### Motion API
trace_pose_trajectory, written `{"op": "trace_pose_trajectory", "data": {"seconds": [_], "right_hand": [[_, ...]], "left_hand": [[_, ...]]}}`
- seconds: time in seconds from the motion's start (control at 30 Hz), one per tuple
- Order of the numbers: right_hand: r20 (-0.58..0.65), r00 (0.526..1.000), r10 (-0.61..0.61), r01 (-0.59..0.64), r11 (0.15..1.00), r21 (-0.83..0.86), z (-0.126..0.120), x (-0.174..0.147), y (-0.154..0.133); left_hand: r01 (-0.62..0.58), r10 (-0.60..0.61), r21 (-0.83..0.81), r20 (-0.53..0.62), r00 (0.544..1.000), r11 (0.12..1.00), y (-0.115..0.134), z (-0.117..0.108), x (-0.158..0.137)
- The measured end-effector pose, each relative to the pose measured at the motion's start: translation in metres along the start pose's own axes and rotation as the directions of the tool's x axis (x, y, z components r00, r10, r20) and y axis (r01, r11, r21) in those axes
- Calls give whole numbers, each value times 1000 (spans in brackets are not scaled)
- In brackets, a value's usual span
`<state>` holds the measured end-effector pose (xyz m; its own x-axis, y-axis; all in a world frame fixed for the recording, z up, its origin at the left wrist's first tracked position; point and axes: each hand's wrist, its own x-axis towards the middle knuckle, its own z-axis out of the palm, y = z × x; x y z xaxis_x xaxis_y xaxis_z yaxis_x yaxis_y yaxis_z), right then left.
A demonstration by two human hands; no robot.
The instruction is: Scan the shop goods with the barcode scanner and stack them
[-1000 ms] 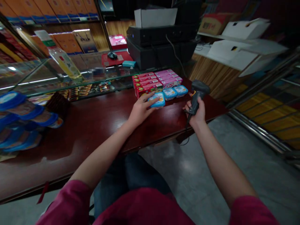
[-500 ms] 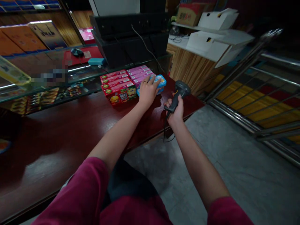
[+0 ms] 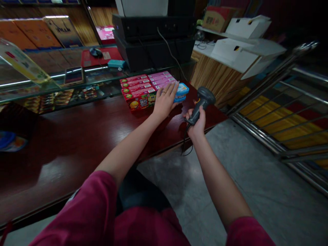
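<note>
My left hand [image 3: 165, 101] lies with its fingers stretched out, over the front of the pink boxes [image 3: 161, 78] and beside the blue-lidded plastic tubs [image 3: 182, 89]. It hides part of both, and I cannot tell how firmly it touches them. Red boxes [image 3: 137, 90] with cartoon print stand in a row just left of that hand. In my right hand [image 3: 196, 123] is a dark grey handheld barcode scanner [image 3: 202, 104], gripped by its handle, head up and raised near the counter's right end. A black cable hangs from the handle.
The dark red wooden counter [image 3: 84, 136] runs left, with another blue-lidded tub [image 3: 11, 140] on it. Behind are a glass display case [image 3: 107, 82] and black equipment [image 3: 153, 48]. A metal railing [image 3: 287, 136] stands at right, beyond grey floor [image 3: 230, 171].
The view has swung left, so the counter goods appear farther right. My left hand sits farther left relative to the tubs, uncovering more of them on the right. The scanner stays in my right hand.
</note>
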<state>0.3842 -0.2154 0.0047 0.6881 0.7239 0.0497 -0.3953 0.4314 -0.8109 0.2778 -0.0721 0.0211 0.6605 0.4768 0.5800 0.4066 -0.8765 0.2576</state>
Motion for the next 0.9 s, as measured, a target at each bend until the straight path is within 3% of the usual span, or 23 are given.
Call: {"op": "trace_pose_trajectory", "data": {"seconds": [0.13, 0.23, 0.3, 0.4, 0.5, 0.63, 0.7, 0.83, 0.9], "right_hand": [[136, 991, 3, 12, 995, -103, 24, -32, 0], [288, 953, 94, -63, 991, -114, 55, -63, 12], [403, 895, 189, -144, 980, -140, 83, -81, 24], [574, 746, 338, -272, 941, -199, 129, -102, 49], [678, 587, 442, -379, 891, -252, 173, -117, 82], [722, 452, 525, -451, 832, -323, 218, -139, 126], [722, 413, 554, -469, 810, -353, 231, -148, 139], [719, 372, 588, -461, 789, -407, 239, -157, 147], [714, 364, 598, -456, 783, -423, 239, -157, 145]], "left_hand": [[-8, 9, -8, 60, 998, 1000, -23, -62, -83], [87, -87, 52, -3, 996, 995, -55, -113, -149], [170, -163, 101, -68, 984, 980, -76, -148, -188], [322, -285, 187, -203, 937, 928, -103, -198, -239], [453, -342, 283, -364, 866, 845, -123, -244, -284], [576, -364, 333, -519, 773, 747, -141, -293, -338], [641, -384, 293, -601, 701, 710, -143, -311, -362], [765, -368, 200, -784, 500, 612, -137, -343, -398], [789, -357, 158, -827, 434, 593, -133, -361, -408]]}}
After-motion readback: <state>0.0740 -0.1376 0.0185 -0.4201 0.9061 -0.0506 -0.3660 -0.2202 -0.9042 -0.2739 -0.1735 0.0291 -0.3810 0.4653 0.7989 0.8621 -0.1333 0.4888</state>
